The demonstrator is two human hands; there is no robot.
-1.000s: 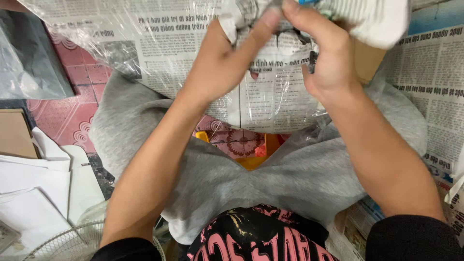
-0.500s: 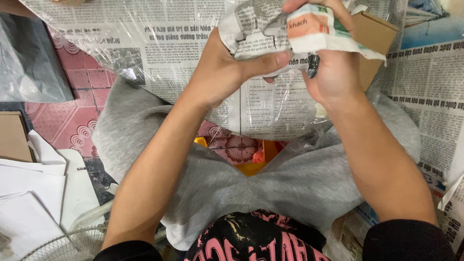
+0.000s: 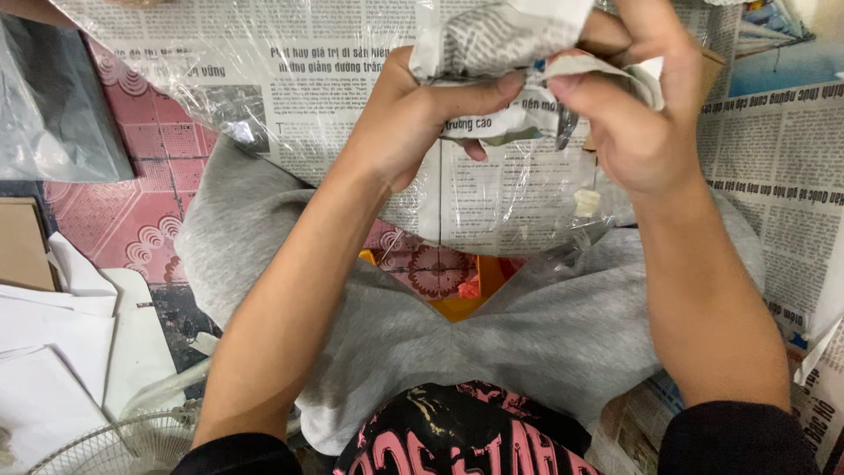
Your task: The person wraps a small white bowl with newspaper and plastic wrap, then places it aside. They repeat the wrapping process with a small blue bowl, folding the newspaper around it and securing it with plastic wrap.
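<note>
The person is sitting cross-legged in grey trousers [image 3: 492, 343] on a floor covered with newspaper sheets [image 3: 782, 167], and both hands are working at the top of the view on a crumpled newspaper wad [image 3: 501, 40]. The left hand [image 3: 413, 119] is closing on the lower edge of the wad, with the thumb pressing across the paper toward the right. The right hand [image 3: 637, 114] is clamping the other side, with the index finger and thumb pinching a white paper fold, and the remaining fingers are curling over the top. A small dark item [image 3: 565, 127] is hanging between the hands; its kind cannot be told. Below the hands, a clear plastic bag [image 3: 492, 202] is lying over the knees and over the printed sheets, with the wad held above it and apparently touching its upper part. A red patterned floor tile [image 3: 132, 220] is showing at the left, with white paper sheets [image 3: 61, 325] and a fan grille [image 3: 114, 444] near the lower left corner. To do this well, it seems best to be keeping both thumbs opposed across the fold, compressing the paper evenly, and holding the wad over the bag so that loose scraps are falling onto the plastic. Grip pressure is best kept moderate, since thin newsprint is likely tearing under a sharp pull.
</note>
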